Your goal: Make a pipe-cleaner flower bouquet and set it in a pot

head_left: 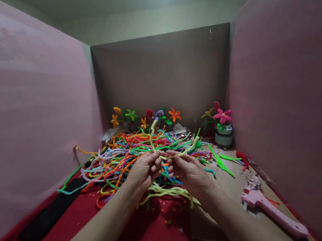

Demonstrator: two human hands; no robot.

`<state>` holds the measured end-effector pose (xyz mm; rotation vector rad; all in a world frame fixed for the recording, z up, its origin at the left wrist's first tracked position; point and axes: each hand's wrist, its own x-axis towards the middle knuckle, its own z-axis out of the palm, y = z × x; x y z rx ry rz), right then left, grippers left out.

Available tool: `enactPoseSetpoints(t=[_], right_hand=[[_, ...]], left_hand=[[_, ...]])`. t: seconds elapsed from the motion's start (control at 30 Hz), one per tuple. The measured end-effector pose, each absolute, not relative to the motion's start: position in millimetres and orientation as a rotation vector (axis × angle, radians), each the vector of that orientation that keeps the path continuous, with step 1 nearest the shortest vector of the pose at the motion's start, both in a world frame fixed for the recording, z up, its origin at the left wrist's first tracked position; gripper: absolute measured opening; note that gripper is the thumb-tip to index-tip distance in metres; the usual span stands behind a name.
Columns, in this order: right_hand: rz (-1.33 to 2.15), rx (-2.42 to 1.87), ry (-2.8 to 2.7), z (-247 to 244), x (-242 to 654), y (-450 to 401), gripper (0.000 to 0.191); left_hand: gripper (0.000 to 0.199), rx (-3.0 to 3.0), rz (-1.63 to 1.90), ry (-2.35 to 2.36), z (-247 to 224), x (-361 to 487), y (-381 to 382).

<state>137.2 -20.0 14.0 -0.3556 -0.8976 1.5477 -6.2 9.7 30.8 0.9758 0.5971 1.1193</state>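
Between my hands, a pale yellow pipe cleaner (186,151) is stretched above the pile, its two ends curving upward. My left hand (147,168) pinches it between thumb and fingers. A short way to the right, my right hand (186,169) pinches the same stem. Beneath and behind both hands spreads a tangled heap of coloured pipe cleaners (117,158) in orange, green, lilac, pink and blue. More pale yellow pipe cleaners (169,191) lie in a loose bundle just below my hands.
A pink glue gun (276,214) rests on cardboard at right. Fuzzy flowers (175,115) line the back, with a pink flower (223,116) over a grey-green jar (224,136). A black strip (50,212) lies left on red cloth (146,233) scattered with scraps. Pink panels (27,103) flank the space.
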Motion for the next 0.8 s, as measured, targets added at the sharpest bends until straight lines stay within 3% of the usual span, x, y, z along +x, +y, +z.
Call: enactPoseSetpoints(t=[0.13, 0.8], right_hand=[[1.369, -0.362, -0.847, 9.5, 135.7, -13.1, 0.018], [1.479, -0.651, -0.895, 5.9, 138.5, -20.0, 0.024]], left_hand=[[0.02, 0.955, 1.157, 0.604, 16.8, 0.7, 6.7], [0.02, 0.911, 1.471, 0.631, 30.8, -24.1, 9.4]])
